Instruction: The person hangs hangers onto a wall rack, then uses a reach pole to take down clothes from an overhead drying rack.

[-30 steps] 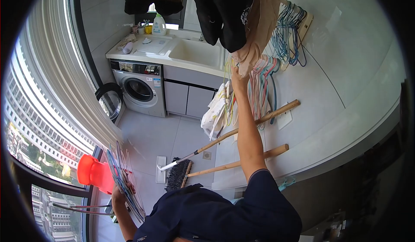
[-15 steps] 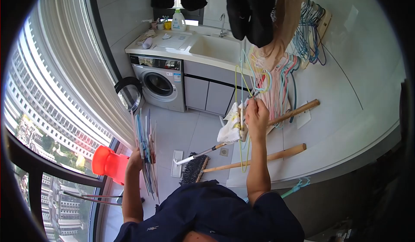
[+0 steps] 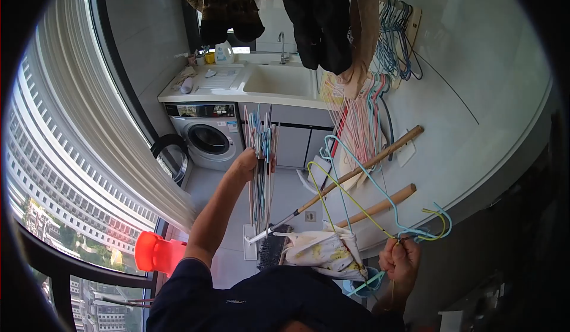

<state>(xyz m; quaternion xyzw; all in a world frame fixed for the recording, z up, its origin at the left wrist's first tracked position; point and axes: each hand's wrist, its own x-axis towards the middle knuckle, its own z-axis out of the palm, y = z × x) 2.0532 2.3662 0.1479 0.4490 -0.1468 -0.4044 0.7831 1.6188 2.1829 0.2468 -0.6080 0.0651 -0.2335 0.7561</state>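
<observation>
the white patterned cloth (image 3: 323, 252) at about five o'clock hangs on a yellow hanger (image 3: 369, 214) and a light-blue hanger (image 3: 396, 210), which your right hand (image 3: 401, 259) grips near their hooks at four o'clock. your left hand (image 3: 246, 163), just left of centre, is closed around a bundle of hangers (image 3: 255, 201) already gathered, bare of clothes. at twelve o'clock dark garments (image 3: 317, 29) hang overhead, not yet taken down, and pink hangers (image 3: 362, 130) hang toward two o'clock.

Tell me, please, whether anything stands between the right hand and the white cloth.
Nothing separate visibly does. The right hand grips the yellow hanger and the light-blue hanger near their hooks, and the frames of both run across to the white cloth; the hand itself appears apart from it.
</observation>
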